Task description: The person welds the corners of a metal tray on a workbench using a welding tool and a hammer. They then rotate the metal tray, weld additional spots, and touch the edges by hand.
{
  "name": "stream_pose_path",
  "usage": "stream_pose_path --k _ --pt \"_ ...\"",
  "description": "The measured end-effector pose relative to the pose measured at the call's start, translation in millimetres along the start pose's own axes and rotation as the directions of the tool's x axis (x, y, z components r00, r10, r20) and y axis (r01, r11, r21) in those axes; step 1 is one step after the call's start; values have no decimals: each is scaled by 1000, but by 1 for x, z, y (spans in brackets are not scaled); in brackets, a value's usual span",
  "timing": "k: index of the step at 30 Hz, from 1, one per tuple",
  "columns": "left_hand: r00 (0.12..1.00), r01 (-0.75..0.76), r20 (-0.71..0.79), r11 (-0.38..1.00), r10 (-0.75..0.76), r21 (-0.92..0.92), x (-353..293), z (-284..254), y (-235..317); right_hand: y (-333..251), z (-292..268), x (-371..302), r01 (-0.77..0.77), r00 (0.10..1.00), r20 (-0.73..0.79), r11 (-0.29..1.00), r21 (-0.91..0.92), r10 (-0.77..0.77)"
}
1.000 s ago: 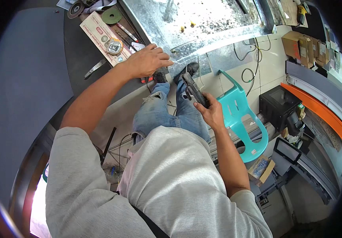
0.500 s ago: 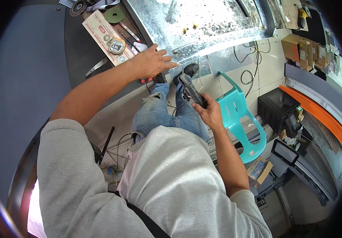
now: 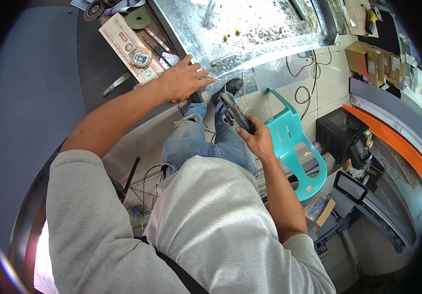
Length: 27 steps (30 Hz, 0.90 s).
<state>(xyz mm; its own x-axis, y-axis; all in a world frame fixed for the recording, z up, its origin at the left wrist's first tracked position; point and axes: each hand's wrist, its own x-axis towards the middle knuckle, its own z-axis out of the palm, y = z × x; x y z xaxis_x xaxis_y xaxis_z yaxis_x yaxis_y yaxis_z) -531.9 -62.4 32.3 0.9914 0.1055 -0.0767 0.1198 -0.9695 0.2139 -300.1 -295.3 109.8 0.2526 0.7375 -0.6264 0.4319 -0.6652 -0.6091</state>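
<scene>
gripping a dark tool (image 3: pixel 235 113), tip hidden by right hand (image 3: pixel 255 139)

Chair: a turquoise plastic chair (image 3: pixel 294 142) stands on the pale floor, right of the seated person's knees.
Box: a long red-and-white carton (image 3: pixel 125 46) lies on the dark workbench (image 3: pixel 98 83), top left.
Tape measure: a round tape measure (image 3: pixel 141 57) rests on that carton.
Discs: a green grinding disc (image 3: pixel 139 19) and a dark disc (image 3: pixel 94 9) lie near the bench's far edge.
Cables: black cables (image 3: pixel 313 73) loop on the floor beyond the chair.
Black case: a black boxy machine (image 3: pixel 340 134) sits right of the chair.
Cardboard boxes: brown cartons (image 3: pixel 372 61) are stacked at upper right.
Orange strip: a curved orange panel (image 3: pixel 392 142) runs along the right side.
</scene>
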Motion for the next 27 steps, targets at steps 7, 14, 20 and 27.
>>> stream_pose_path --k 7,14,20,27 --pt "998 60 35 997 -58 -41 4 -6 3 -1 0 2 16 1000 -4 1000 13 -16" --pt "871 488 264 794 -414 -363 43 -14 -5 5 -1 -4 -34 999 -32 998 48 36" --pt "793 569 448 764 -412 -304 64 -21 -13 6 -3 -6 -37 998 -56 999 38 39" --pt "710 636 553 734 -435 -239 77 -23 -15 8 -2 -1 -23 1000 -20 1000 13 23"
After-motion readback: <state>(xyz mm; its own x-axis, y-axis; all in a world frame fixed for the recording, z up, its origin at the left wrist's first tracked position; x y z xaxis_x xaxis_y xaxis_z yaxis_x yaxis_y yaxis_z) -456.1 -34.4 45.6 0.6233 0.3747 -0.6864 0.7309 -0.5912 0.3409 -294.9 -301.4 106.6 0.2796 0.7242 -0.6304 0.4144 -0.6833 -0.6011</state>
